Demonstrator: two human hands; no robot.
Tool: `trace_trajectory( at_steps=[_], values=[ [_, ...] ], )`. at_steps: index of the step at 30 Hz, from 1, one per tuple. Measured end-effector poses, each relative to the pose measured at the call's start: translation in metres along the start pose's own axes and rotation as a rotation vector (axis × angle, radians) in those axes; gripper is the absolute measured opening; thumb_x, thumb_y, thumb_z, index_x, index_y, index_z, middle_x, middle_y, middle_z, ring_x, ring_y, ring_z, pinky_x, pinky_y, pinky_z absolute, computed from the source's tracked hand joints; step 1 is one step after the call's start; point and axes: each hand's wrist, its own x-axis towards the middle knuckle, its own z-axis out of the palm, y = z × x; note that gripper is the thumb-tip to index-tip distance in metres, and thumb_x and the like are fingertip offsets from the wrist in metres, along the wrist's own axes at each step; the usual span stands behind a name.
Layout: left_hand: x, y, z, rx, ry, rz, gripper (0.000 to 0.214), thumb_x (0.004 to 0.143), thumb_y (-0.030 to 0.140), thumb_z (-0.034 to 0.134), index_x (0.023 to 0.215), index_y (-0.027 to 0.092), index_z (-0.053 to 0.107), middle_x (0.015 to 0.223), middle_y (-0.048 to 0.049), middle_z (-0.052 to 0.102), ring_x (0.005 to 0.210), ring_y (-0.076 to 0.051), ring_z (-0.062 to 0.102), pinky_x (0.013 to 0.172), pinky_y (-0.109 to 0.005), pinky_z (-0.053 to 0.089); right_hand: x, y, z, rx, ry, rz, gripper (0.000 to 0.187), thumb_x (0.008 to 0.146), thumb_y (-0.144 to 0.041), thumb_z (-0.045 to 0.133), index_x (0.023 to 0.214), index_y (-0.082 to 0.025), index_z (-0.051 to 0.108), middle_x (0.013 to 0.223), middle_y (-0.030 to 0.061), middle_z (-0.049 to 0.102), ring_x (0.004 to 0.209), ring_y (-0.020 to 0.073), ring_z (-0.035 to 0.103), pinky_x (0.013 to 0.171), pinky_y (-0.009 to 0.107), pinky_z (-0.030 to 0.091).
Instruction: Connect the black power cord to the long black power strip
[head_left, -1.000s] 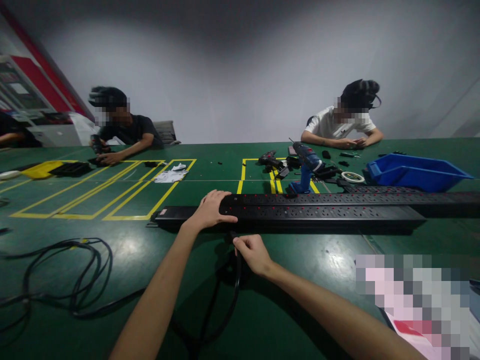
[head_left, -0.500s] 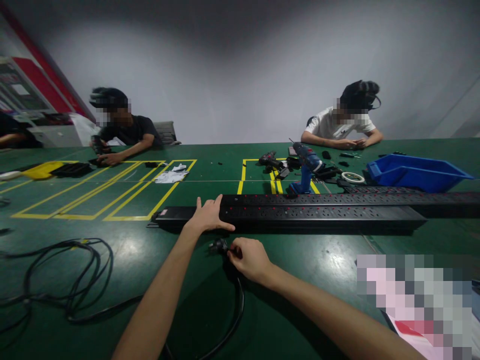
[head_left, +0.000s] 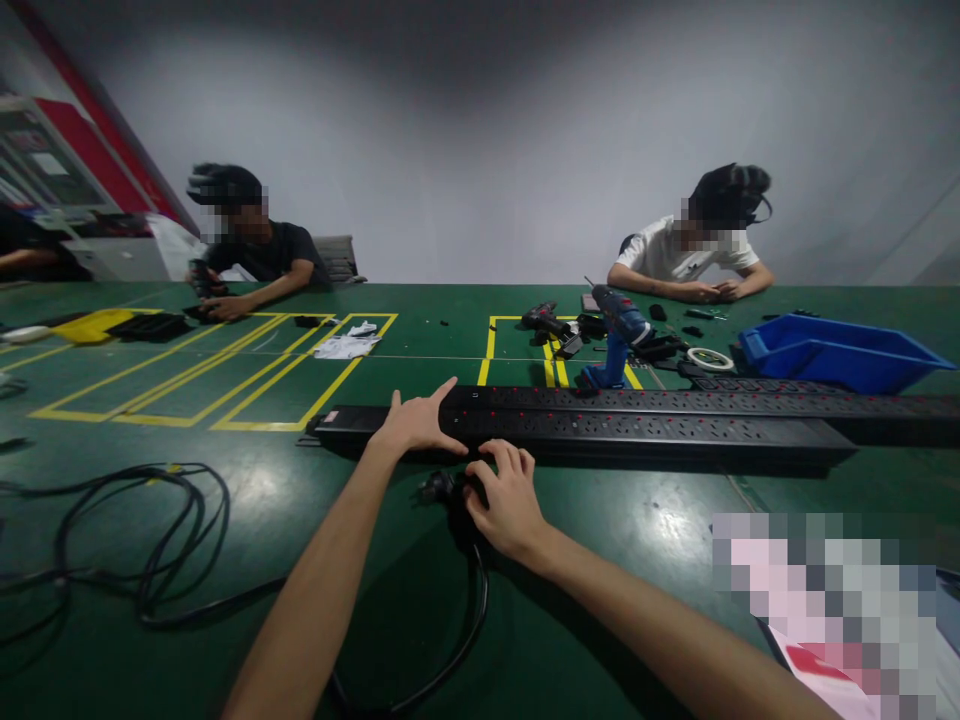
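My left hand (head_left: 417,422) lies with fingers spread over the left part of a long black power strip (head_left: 637,430). Just below the strip's front edge, a black power plug (head_left: 441,487) rests on the green table with its prongs to the left. My right hand (head_left: 510,495) is right beside the plug, fingers apart and curved, their tips close to the strip's front edge. Whether the thumb still touches the plug, I cannot tell. From the plug a black cable (head_left: 484,585) curves down toward me and passes under my left forearm.
A second power strip (head_left: 750,400) lies behind the first. Beyond stand a blue cordless drill (head_left: 616,330) and a blue bin (head_left: 840,352). Coiled cable (head_left: 142,540) lies at left, blurred-out papers (head_left: 825,610) at right. Two people (head_left: 255,250) sit across the table.
My right hand has let its pinch on the plug's cable end loosen; its fingers have spread and lifted toward the strip. My left hand stays on the strip.
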Motion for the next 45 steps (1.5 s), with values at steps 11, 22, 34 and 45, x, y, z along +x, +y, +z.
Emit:
trace_trajectory(
  at_steps=[11,22,34,45],
  values=[
    [0.004,-0.008,0.003,-0.030,-0.005,0.010,0.139,0.047,0.080,0.071,0.155,0.029,-0.001,0.136,-0.0168,0.057,0.126,-0.044,0.051,0.110,-0.069,0.001,0.017,0.039,-0.006,-0.287,0.169,0.203,0.042,0.084,-0.027,0.056,0.124,-0.016,0.053,0.146,0.0176,0.041,0.143,0.0325,0.019,0.112,0.055,0.009],
    [-0.002,-0.023,-0.002,-0.023,-0.020,-0.006,0.133,0.050,0.078,0.070,0.155,0.032,0.001,0.136,-0.0144,0.058,0.127,-0.044,0.049,0.107,-0.073,-0.007,0.015,0.047,0.004,-0.250,0.087,0.068,0.047,0.085,-0.007,0.044,0.130,-0.017,0.052,0.146,0.0153,0.043,0.142,0.0271,0.028,0.112,0.049,0.014],
    [-0.004,-0.050,-0.005,-0.031,-0.045,-0.029,0.095,0.048,0.078,0.070,0.130,0.031,0.058,0.128,-0.0127,0.064,0.124,-0.042,0.052,0.110,-0.069,-0.007,0.018,0.047,0.001,-0.192,0.148,0.061,0.023,0.086,-0.008,0.047,0.105,-0.018,0.056,0.136,0.0121,0.057,0.140,0.0249,0.033,0.114,0.054,0.007],
    [-0.009,-0.060,-0.007,-0.048,-0.062,-0.021,0.091,0.052,0.077,0.069,0.130,0.031,0.057,0.133,-0.0100,0.061,0.128,-0.040,0.049,0.110,-0.070,-0.005,0.018,0.045,0.003,-0.173,0.148,0.128,0.043,0.088,-0.018,0.053,0.130,-0.018,0.048,0.137,0.0128,0.054,0.136,0.0263,0.036,0.114,0.052,0.007]
  ],
)
